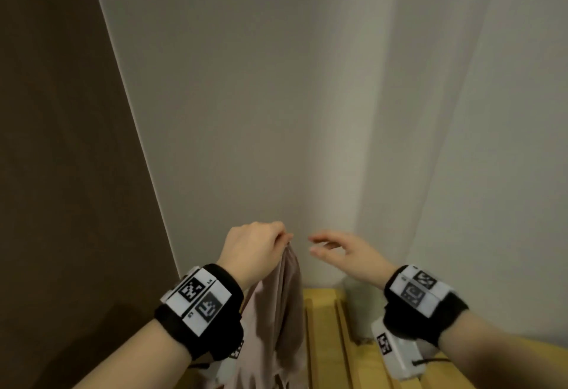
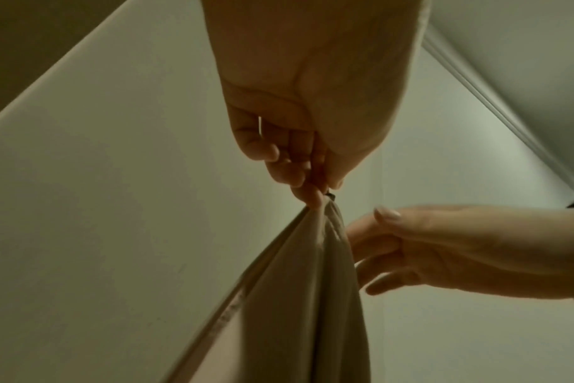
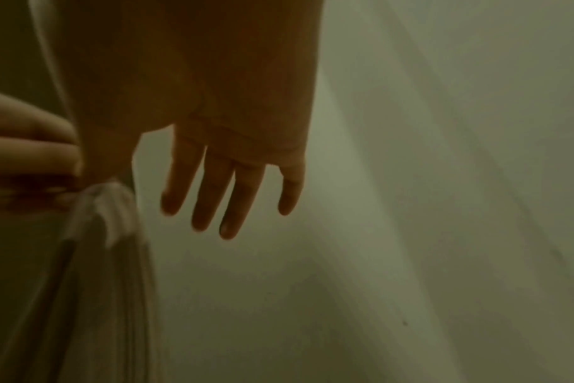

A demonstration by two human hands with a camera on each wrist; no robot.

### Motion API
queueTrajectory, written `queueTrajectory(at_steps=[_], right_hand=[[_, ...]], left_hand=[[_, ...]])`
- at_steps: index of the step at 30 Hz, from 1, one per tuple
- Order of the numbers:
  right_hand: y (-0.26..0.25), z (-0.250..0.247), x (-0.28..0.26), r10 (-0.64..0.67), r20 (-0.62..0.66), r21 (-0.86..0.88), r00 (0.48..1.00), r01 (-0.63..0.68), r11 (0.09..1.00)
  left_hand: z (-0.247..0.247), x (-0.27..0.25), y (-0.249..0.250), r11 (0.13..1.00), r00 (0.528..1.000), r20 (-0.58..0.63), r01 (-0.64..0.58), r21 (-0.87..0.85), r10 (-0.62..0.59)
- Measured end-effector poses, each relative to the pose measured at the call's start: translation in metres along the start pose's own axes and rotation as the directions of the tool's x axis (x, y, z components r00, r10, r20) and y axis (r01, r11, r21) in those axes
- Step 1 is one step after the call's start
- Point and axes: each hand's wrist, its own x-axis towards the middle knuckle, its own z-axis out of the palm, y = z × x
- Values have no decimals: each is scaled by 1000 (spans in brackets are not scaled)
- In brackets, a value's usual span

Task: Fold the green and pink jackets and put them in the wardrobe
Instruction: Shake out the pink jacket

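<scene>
The pink jacket point(image 1: 281, 305) hangs down in long folds from my left hand point(image 1: 255, 247), which pinches a top corner of it between thumb and fingers. The left wrist view shows the same pinch point(image 2: 315, 191) with the pink jacket point(image 2: 295, 298) draping below. My right hand point(image 1: 335, 248) is just to the right of that corner, fingers straight and spread, holding nothing. Seen from the right wrist, the fingers point(image 3: 226, 191) are extended beside the hanging cloth point(image 3: 108, 259). The green jacket is not in view.
A pale wall corner point(image 1: 362, 173) rises straight ahead. A dark brown panel point(image 1: 61, 142) stands at the left. Below, a yellow wooden slatted surface point(image 1: 325, 327) lies under the jacket and my right wrist.
</scene>
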Motion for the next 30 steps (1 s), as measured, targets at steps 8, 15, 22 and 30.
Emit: queueTrajectory(at_steps=[8, 15, 22, 30], right_hand=[[-29, 39, 6, -129, -44, -362, 991, 105, 926], [-27, 3, 5, -237, -62, -589, 970, 156, 793], [4, -52, -12, -54, -230, -463, 972, -60, 884], [63, -99, -29, 228, -375, -316, 899, -355, 880]], left_hand=[[0, -5, -3, 993, 1000, -11, -13, -118, 11], [1, -13, -10, 987, 998, -3, 57, -153, -58], [-5, -13, -37, 979, 987, -57, 139, -147, -148], [-8, -19, -67, 966, 970, -92, 211, -147, -226]])
